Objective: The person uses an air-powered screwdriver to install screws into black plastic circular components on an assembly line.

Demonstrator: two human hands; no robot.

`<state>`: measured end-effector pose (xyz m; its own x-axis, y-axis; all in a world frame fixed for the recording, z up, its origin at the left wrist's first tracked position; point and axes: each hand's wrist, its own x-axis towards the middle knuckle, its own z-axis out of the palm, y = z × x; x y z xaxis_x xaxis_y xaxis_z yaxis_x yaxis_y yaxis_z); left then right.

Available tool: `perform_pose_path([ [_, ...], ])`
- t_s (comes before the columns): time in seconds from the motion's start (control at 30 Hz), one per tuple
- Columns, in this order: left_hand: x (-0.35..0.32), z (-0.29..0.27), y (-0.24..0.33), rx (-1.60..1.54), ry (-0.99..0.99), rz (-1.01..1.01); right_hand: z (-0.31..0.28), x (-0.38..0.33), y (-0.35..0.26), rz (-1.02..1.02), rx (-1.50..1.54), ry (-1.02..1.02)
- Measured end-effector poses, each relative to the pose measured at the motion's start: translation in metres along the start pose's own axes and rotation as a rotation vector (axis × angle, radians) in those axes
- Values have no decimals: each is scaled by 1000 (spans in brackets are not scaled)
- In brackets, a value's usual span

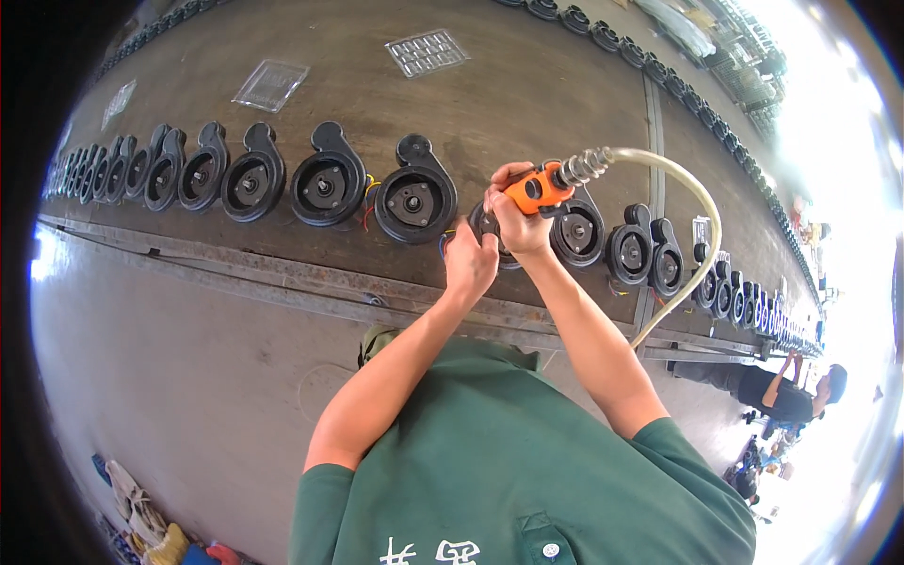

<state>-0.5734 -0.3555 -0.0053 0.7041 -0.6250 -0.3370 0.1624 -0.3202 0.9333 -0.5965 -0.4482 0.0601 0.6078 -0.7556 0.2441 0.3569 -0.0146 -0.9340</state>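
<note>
My right hand (516,209) grips an orange air-powered driver (539,188) with a metal coupling and a clear hose (692,202) curving off to the right. The tool points down onto a black round pump housing (488,229), mostly hidden under both hands. My left hand (469,262) holds that housing at its near side. Both forearms reach up from a green shirt at the bottom of the view.
A long row of black pump housings (325,184) runs across the brown workbench (490,104), some with coloured wires. Two clear plastic trays (271,85) lie further back. Another person (791,391) works at the far right. Rags and gloves (151,527) lie on the floor lower left.
</note>
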Motion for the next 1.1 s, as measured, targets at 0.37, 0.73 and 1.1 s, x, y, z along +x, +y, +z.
perform_pose_path([
  [0.37,-2,-3,10,-11,-31,-22,-39,3,-34,-129,-58,107],
  [0.73,-8,-7,21,-3,-42,-38,-55,6,-22,-120,-50,207],
  [1.1,2,0,-5,21,13,68,-56,5,-17,-70,-2,14],
])
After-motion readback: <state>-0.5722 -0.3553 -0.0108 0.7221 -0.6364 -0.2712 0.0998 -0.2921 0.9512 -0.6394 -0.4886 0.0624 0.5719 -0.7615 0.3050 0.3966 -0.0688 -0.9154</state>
